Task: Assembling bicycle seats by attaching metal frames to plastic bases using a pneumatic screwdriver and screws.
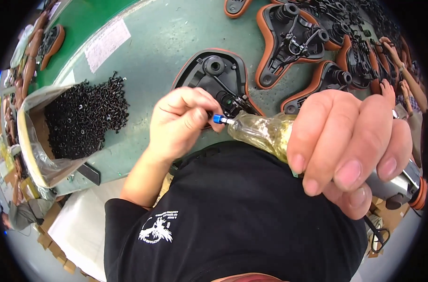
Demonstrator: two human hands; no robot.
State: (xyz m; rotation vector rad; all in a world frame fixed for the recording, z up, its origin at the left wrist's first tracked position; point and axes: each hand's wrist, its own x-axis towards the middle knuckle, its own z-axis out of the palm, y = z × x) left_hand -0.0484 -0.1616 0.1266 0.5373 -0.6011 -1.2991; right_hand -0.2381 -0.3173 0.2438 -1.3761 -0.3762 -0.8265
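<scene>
My right hand [350, 145] is wrapped around a power screwdriver [265, 134], whose front part is covered in yellowish, wrinkled plastic. Its bit carries a blue tip [218, 118] that points left. The thumb and fingers of my left hand [178, 120] are pinched together at this tip, on a small dark piece that looks like a screw; the fingers mostly hide it. Just beyond both hands an upside-down bicycle saddle [214, 66] lies on the green table [153, 51], its black underside up and a brown edge showing. The left hand overlaps the saddle's near part.
At the left stands a plastic-lined box [33, 136] with a heap of black screws [84, 117] spilling out. More upturned saddles [289, 42] crowd the right side. Another person's hands [388, 89] are at the far right. A paper sheet [108, 44] lies on the table.
</scene>
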